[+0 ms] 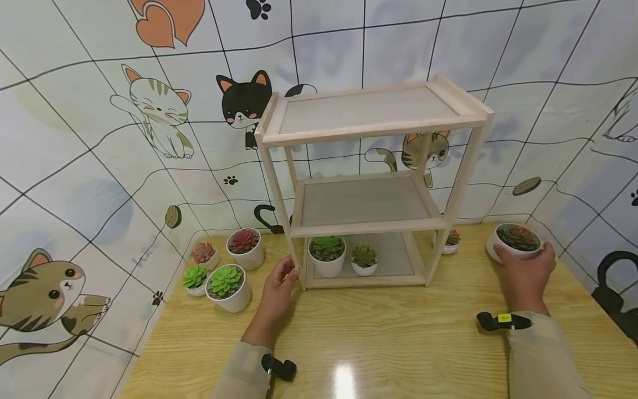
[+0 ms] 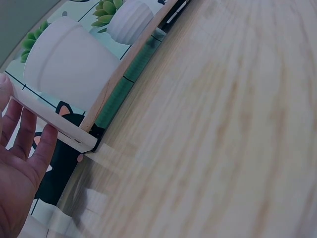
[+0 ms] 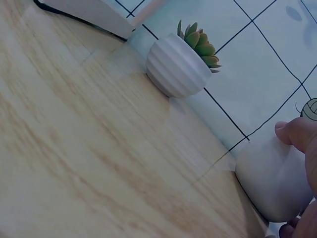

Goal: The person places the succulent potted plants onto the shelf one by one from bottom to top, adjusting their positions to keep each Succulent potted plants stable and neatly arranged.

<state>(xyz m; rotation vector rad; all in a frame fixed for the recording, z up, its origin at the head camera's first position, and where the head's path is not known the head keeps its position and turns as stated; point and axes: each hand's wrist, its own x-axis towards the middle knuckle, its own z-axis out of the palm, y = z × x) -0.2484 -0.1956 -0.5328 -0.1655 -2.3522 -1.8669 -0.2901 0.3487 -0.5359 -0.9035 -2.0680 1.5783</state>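
Note:
My right hand [image 1: 529, 280] grips a round white pot [image 1: 490, 246] at the table's right; a reddish-green succulent [image 1: 518, 237] fills it. In the right wrist view, the thumb lies on the side of this smooth pot [image 3: 270, 173]. My left hand [image 1: 276, 291] holds the left front post of a pale wooden three-tier shelf [image 1: 369, 227], low down, thumb in front. On the bottom tier stand a white pot with a green succulent [image 1: 327, 257] and a smaller pot with an olive succulent [image 1: 364, 260].
Left of the shelf are potted succulents: a dark red one [image 1: 246, 248], a pink one [image 1: 204, 255], a large green one [image 1: 228, 288] and a small green one [image 1: 195, 279]. A ribbed pot [image 3: 178, 67] stands behind the shelf's right side. A cat-patterned wall backs the wooden table [image 1: 379, 338].

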